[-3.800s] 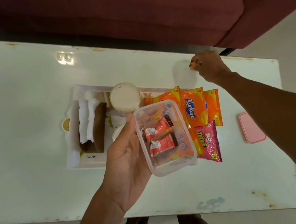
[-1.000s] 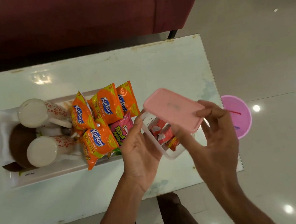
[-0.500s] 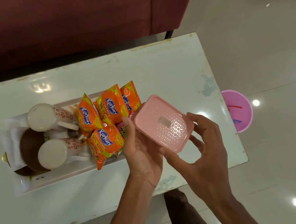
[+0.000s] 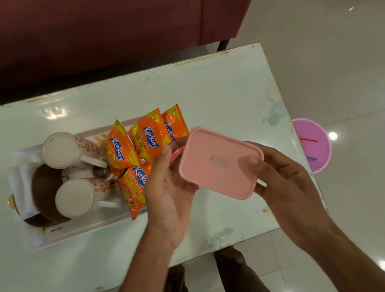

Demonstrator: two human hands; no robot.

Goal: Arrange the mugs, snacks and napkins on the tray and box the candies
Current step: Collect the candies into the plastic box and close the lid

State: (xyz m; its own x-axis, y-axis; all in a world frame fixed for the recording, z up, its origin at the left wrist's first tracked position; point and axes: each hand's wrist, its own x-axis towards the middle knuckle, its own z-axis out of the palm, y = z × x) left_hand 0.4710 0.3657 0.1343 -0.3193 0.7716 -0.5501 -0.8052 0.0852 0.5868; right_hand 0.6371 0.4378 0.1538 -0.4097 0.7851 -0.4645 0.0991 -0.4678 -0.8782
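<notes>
Pink lid point(image 4: 220, 162) is down on the box now, it was open a second ago, so the candies are basically boxed. My left hand point(image 4: 167, 190) grips the box, my right hand point(image 4: 284, 179) pinches the lid, just beside the tray point(image 4: 89, 228).

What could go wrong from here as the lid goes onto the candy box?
The pink lid hides the box, so its seating cannot be checked; one corner may not snap. The left hand and right hand hold it in mid-air beside the Kurkure packets, so a hard press could slip it onto them.
</notes>
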